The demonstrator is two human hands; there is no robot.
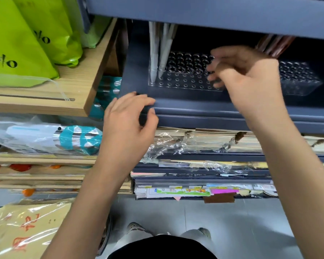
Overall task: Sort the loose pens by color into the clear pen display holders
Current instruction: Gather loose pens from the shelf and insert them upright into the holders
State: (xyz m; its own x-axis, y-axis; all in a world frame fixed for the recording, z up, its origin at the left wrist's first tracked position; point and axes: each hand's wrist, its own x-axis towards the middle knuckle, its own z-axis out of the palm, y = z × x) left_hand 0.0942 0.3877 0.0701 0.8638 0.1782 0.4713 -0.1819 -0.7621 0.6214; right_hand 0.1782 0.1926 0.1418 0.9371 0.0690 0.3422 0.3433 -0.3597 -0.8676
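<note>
Two clear pen holders with rows of round holes stand on the dark blue shelf (pixel 195 107). The left holder (pixel 183 79) has three white pens (pixel 154 53) upright at its left end. The right holder (pixel 299 79) is partly hidden behind my right hand (pixel 249 77). That hand is blurred, with its fingers curled in front of the left holder's right end. Several reddish-brown pens (pixel 275 44) stick up just behind it; whether it holds them is unclear. My left hand (pixel 129 118) curls at the shelf's front edge, with something dark between its fingers.
Another blue shelf (pixel 213 12) hangs low above the holders. Green bags (pixel 22 43) lie on a wooden shelf (pixel 79 85) to the left. Wrapped paper stacks (pixel 204 141) fill the shelves below. Brown envelopes (pixel 26 228) sit at the lower left.
</note>
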